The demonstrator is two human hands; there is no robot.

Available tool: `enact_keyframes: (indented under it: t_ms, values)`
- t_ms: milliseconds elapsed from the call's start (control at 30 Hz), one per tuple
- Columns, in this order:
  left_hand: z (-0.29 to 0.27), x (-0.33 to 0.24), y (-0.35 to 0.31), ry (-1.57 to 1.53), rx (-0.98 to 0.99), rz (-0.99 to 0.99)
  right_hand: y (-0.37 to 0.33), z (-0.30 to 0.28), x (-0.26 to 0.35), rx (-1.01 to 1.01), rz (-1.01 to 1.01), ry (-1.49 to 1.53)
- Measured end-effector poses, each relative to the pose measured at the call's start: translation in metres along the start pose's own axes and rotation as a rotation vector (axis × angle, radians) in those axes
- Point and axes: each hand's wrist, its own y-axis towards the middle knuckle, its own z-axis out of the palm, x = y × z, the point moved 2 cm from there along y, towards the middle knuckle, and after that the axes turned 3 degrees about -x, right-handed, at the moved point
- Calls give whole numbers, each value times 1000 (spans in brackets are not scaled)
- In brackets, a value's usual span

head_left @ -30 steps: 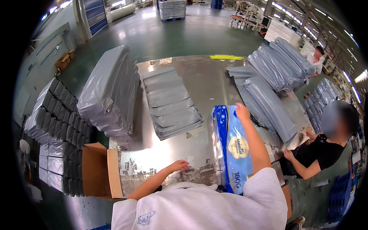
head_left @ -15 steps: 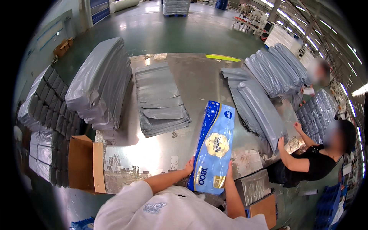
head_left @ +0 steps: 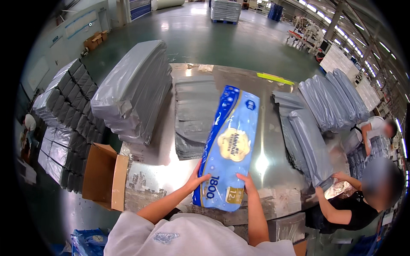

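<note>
Between both hands I hold a long, shiny blue tissue paper pack (head_left: 237,113) by its near end, with its far end leaning to the right. My left hand (head_left: 199,178) grips the left edge, thumb on top. On the opposite edge my right hand (head_left: 247,183) does the same; the undersides of both grips are hidden. Close to the pack's left side, and partly covered by it, a flat stack of grey plastic bags (head_left: 194,100) lies on the metal table (head_left: 147,181).
Tall grey wrapped packs (head_left: 132,89) stand at the table's left, near an open cardboard box (head_left: 100,179). To the right, a co-worker in black (head_left: 348,209) holds a filled grey bag (head_left: 309,143) beside more grey packs (head_left: 333,98). Another person (head_left: 373,130) stands farther back.
The blue pack has moved forward and left, up to the grey bag stack, with both hands still on it. The whole view has shifted. The co-worker's two hands now meet at the grey bag's near end.
</note>
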Motion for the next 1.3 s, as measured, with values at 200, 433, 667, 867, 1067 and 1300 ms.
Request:
enact_keyframes:
  t_ms: [200,433,667,867,1067,1300]
  values:
    - [-95,82,-14,-41,-199,-430,59,19,-74,184,258,-400]
    - [-221,82,79,751,-278,-328,173,-9,-35,101,273,-1133]
    - [-285,12,332,1178,-465,261,419,77,21,104,-866,-1710]
    - [-262,20,404,1516,-226,599,536,70,-27,88,-621,-1735]
    - [-270,7,443,1256,-607,358,504,85,27,-129,-432,-945]
    - [-258,35,355,994,-581,298,436,65,-11,155,-359,-743]
